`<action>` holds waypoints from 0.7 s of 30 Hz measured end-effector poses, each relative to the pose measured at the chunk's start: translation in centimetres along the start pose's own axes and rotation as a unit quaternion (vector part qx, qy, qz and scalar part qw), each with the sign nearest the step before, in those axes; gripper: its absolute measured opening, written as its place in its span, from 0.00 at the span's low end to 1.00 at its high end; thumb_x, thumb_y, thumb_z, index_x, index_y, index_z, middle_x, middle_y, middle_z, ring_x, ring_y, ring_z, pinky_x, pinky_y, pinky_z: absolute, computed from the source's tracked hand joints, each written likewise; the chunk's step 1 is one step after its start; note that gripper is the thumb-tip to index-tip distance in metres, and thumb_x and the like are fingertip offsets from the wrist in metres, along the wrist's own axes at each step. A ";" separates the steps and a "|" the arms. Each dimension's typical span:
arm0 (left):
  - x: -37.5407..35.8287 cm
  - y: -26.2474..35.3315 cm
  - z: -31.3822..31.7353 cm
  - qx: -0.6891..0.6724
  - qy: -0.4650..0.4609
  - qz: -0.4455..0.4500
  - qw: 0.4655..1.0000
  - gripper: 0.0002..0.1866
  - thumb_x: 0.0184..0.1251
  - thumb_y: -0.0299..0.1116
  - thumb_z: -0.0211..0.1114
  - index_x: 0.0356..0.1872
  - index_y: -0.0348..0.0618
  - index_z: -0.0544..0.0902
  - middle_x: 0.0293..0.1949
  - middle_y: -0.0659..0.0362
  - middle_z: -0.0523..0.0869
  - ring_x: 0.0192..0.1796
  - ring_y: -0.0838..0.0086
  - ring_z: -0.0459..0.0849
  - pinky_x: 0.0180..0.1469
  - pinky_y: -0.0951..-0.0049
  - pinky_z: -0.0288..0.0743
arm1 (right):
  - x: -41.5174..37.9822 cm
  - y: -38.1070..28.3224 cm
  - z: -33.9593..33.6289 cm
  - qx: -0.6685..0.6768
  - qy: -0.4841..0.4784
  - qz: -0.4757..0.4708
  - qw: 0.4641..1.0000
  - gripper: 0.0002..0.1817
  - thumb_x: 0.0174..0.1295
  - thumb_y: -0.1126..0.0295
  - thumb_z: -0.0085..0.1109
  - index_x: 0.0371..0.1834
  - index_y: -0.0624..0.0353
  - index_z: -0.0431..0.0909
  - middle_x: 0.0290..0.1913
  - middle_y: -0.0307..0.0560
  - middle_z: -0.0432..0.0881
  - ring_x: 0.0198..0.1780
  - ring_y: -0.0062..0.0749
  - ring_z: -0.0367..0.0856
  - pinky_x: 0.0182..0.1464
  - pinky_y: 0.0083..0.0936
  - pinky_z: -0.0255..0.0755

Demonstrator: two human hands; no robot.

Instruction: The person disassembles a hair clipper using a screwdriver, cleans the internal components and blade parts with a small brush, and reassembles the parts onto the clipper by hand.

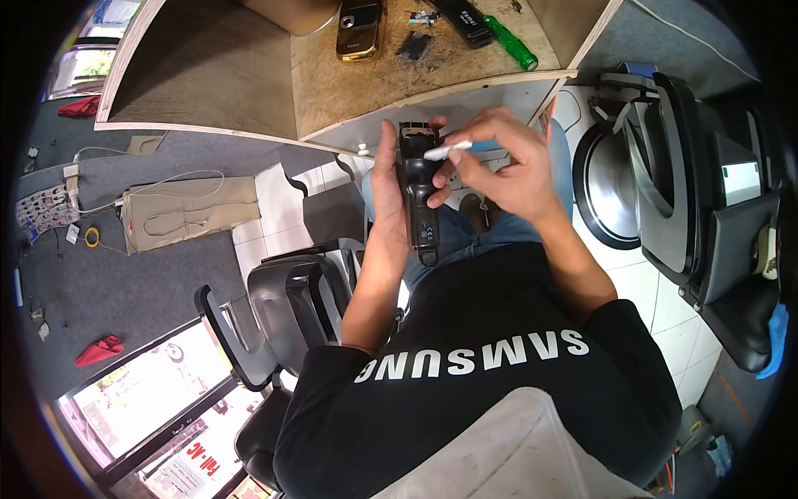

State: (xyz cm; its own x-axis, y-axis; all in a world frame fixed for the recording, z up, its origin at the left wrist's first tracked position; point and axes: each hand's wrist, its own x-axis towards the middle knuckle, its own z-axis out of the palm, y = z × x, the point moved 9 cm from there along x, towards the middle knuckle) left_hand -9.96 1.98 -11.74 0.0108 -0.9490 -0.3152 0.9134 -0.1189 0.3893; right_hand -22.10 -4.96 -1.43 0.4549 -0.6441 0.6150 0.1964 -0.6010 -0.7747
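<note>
A black hair clipper [422,195] lies upright along my left hand [386,183], whose thumb and fingers wrap round its body, the blade end toward the shelf. My right hand [511,166] pinches a small brush [449,150] with whitish bristles and a blue handle. The bristles lie over the upper part of the clipper, just below its head. Whether they touch it is hard to tell.
On the wooden shelf [332,91] ahead lie a gold and black device [360,30], a dark small part [415,46], a black clipper housing [464,22] and a green-handled tool [511,43]. Barber chairs [299,308] stand on both sides.
</note>
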 end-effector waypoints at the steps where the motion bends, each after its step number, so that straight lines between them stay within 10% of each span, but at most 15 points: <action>1: 0.0 0.0 -0.1 0.010 0.004 0.000 1.000 0.44 0.80 0.71 0.51 0.71 0.35 0.72 0.45 0.47 0.85 0.28 0.75 0.76 0.15 0.79 0.69 | 0.0 -0.4 0.4 0.018 -0.017 -0.005 1.000 0.08 0.56 0.77 0.75 0.39 0.59 0.89 0.37 0.43 0.93 0.39 0.34 0.90 0.54 0.33 0.75; 5: -0.4 0.0 1.7 -0.044 -0.048 -0.009 0.998 0.44 0.81 0.70 0.50 0.73 0.33 0.71 0.52 0.44 0.82 0.28 0.75 0.75 0.14 0.80 0.69 | 0.1 0.4 -1.1 -0.081 0.057 0.033 0.995 0.08 0.58 0.78 0.74 0.39 0.61 0.87 0.32 0.41 0.89 0.35 0.34 0.89 0.51 0.30 0.77; 8: -0.5 0.2 2.0 -0.067 -0.062 -0.006 0.996 0.45 0.82 0.69 0.50 0.74 0.32 0.70 0.64 0.41 0.78 0.28 0.75 0.74 0.14 0.80 0.68 | -0.7 2.6 -2.1 0.096 0.151 0.146 0.973 0.08 0.58 0.79 0.73 0.40 0.62 0.87 0.31 0.41 0.88 0.36 0.30 0.88 0.46 0.27 0.78; 11: -0.4 0.2 1.5 -0.058 -0.075 -0.007 0.996 0.45 0.81 0.69 0.50 0.74 0.31 0.69 0.74 0.38 0.71 0.29 0.75 0.73 0.14 0.79 0.69 | -0.4 2.6 -1.4 0.032 0.043 0.117 0.992 0.07 0.65 0.82 0.71 0.45 0.66 0.86 0.42 0.43 0.90 0.46 0.20 0.85 0.50 0.21 0.76; 21: -0.6 -0.1 2.5 -0.036 -0.109 -0.005 0.993 0.49 0.79 0.71 0.53 0.76 0.29 0.65 0.80 0.39 0.65 0.28 0.73 0.72 0.12 0.78 0.68 | 0.6 0.0 -2.3 -0.157 0.104 -0.014 0.982 0.09 0.58 0.80 0.73 0.40 0.59 0.87 0.34 0.41 0.90 0.36 0.28 0.86 0.45 0.27 0.75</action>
State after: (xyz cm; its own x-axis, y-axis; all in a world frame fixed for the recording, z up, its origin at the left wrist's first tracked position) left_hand -11.04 1.87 -9.42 -0.0790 -0.9895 -0.1208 0.9398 -0.1143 0.3221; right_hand -23.88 -6.42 -0.73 0.2587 -0.6881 0.6780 -0.0867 -0.7156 -0.6931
